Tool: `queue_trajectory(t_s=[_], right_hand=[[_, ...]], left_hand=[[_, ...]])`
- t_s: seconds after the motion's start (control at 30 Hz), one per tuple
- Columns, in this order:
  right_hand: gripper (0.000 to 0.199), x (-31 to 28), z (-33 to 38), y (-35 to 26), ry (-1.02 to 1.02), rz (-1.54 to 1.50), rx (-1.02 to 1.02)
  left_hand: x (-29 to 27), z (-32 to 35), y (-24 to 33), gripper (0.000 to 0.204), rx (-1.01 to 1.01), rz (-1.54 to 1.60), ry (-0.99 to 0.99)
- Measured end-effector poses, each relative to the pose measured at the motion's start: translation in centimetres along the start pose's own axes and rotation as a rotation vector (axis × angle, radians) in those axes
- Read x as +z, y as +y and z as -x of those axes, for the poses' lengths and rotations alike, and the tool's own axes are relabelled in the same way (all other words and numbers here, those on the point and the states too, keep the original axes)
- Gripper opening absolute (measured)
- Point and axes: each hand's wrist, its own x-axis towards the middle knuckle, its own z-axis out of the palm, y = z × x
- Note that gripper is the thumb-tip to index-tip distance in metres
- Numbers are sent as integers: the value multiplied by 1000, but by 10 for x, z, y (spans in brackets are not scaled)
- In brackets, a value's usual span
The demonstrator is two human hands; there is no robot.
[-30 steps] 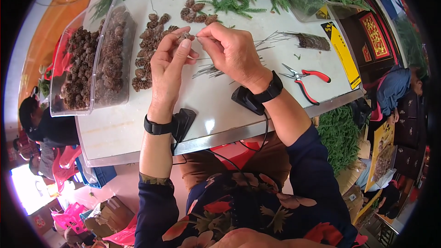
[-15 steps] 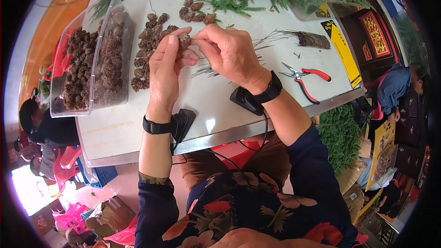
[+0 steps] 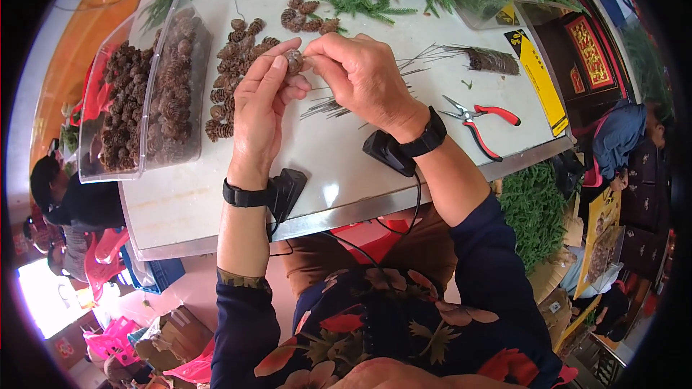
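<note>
Having nudged pinecone (image 3: 294,63) slightly rightward at the frame's upper centre, keep it clasped in left hand (image 3: 261,102) and hold taut the apparent wire (image 3: 305,63) pinched in right hand (image 3: 366,81).

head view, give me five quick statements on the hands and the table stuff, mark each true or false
1. The left hand holds a pinecone. True.
2. Red-handled pliers lie on the table, to the right of the right hand. True.
3. The right hand grips the pliers. False: its fingertips are at the pinecone.
4. A clear box of pinecones stands at the table's left side. True.
5. The pliers' handles are squeezed together. False: they are spread apart.
</note>
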Motion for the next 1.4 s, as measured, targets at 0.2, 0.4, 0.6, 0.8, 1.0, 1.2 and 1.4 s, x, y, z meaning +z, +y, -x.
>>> queue_trajectory(t_s=[0.2,0.4,0.6,0.8,1.0,1.2,1.4], right_hand=[[8,1,-2,3,25,-34,-62],[9,0,-3,6,-1,-55,-51],[9,-2,-4,3,5,-74,-35],[8,-3,-2,1,6,-46,8],[6,-4,-2,-2,0,-8,-1],[4,2,1,3,26,-12,-19],[2,1,-2,3,9,-29,-4]], left_hand=[[-2,-1,0,37,-17,55,-57],[0,0,1,36,9,79,-53],[-2,0,2,36,20,18,-50],[0,0,0,36,21,-34,-36],[3,1,-3,35,25,-67,-32],[5,2,-2,34,43,-140,16],[3,1,2,28,93,-155,89]])
